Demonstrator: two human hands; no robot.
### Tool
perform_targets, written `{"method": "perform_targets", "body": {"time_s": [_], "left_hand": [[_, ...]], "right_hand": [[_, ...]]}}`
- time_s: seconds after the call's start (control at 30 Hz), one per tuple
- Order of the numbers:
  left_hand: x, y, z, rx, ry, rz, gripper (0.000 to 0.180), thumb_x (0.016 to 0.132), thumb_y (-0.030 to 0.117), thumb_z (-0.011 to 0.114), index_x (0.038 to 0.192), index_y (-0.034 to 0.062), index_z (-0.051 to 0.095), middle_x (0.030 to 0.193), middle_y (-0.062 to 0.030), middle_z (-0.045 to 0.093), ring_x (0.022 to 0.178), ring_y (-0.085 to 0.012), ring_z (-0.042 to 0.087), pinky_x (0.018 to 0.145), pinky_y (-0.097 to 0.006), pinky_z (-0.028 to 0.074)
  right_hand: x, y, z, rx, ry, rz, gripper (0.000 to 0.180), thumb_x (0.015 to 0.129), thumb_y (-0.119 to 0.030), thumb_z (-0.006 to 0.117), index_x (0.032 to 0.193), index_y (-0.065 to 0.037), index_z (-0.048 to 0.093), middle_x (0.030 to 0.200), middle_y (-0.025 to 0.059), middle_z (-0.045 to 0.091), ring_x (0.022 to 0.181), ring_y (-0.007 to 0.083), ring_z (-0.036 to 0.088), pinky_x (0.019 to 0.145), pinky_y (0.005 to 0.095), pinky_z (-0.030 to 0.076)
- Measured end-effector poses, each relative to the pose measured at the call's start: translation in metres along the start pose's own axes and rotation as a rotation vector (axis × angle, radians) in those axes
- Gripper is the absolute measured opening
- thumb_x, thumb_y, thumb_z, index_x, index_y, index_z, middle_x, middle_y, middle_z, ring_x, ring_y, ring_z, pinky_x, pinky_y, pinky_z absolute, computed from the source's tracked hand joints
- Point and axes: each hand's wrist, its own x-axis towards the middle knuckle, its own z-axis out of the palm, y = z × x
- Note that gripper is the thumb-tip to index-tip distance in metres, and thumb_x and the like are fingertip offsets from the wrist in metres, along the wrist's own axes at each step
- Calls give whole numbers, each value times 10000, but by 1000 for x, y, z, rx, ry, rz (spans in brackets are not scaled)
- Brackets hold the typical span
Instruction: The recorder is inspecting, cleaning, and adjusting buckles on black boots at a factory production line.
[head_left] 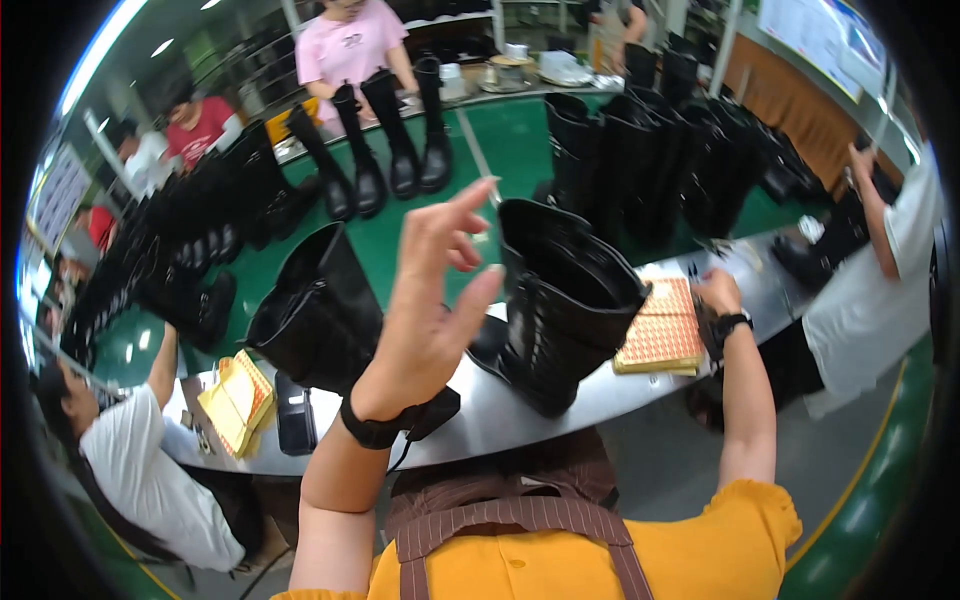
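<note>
The left hand (430, 300) is hovering raised and spread, fingers apart, holding nothing, between two tall black leather boots: one (315, 315) leaning at left, one (565, 300) upright at right on the grey metal worktop (500, 415). The right hand (715, 292) is resting on the orange sheet stack (660, 335); its grip cannot be told. Judged step: between boots. Next move calls for closing the left hand on a boot shaft.

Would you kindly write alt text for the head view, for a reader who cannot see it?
The person's left hand is raised, open and empty, between two tall black boots on a grey workbench. Their right hand rests by a stack of orange sheets; co-workers stand around more boots.
</note>
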Motion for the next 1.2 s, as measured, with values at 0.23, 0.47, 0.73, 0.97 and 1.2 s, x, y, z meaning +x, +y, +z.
{"method": "perform_targets", "body": {"time_s": [0.23,0.47,0.73,0.97,1.2], "left_hand": [[3,-9,-4,67,-136,-14,365,854,47,654,1211,81,586,1080,-62,456,866,-133,505,797,-265,440],[-5,-17,21,104,207,49,183,757,-8,744,889,33,624,915,-59,508,742,-134,536,654,-249,450],[-25,-9,45,205,449,162,186,745,-10,765,850,30,617,851,-75,507,650,-143,512,556,-247,435],[-34,-7,47,240,494,234,198,744,-54,736,886,23,622,816,-84,504,653,-186,510,492,-282,406],[-40,-5,44,226,509,227,224,714,-62,743,879,26,620,803,-91,520,694,-228,520,561,-315,420]], "right_hand": [[-2,2,-1,152,64,56,362,704,-272,756,994,-67,688,942,160,690,894,292,665,768,382,507],[-93,-81,-138,986,473,-506,264,977,-197,544,1076,36,620,899,67,649,804,120,595,713,238,451],[-263,-176,-243,488,21,-813,194,894,-156,628,951,4,534,827,79,523,645,139,489,596,247,413],[-267,-219,-237,175,223,-1004,199,804,-158,679,804,1,561,670,112,514,575,283,500,542,354,380],[-266,-234,-231,126,276,-1008,230,797,-192,688,766,-14,546,643,108,528,573,292,534,539,365,392]]}}
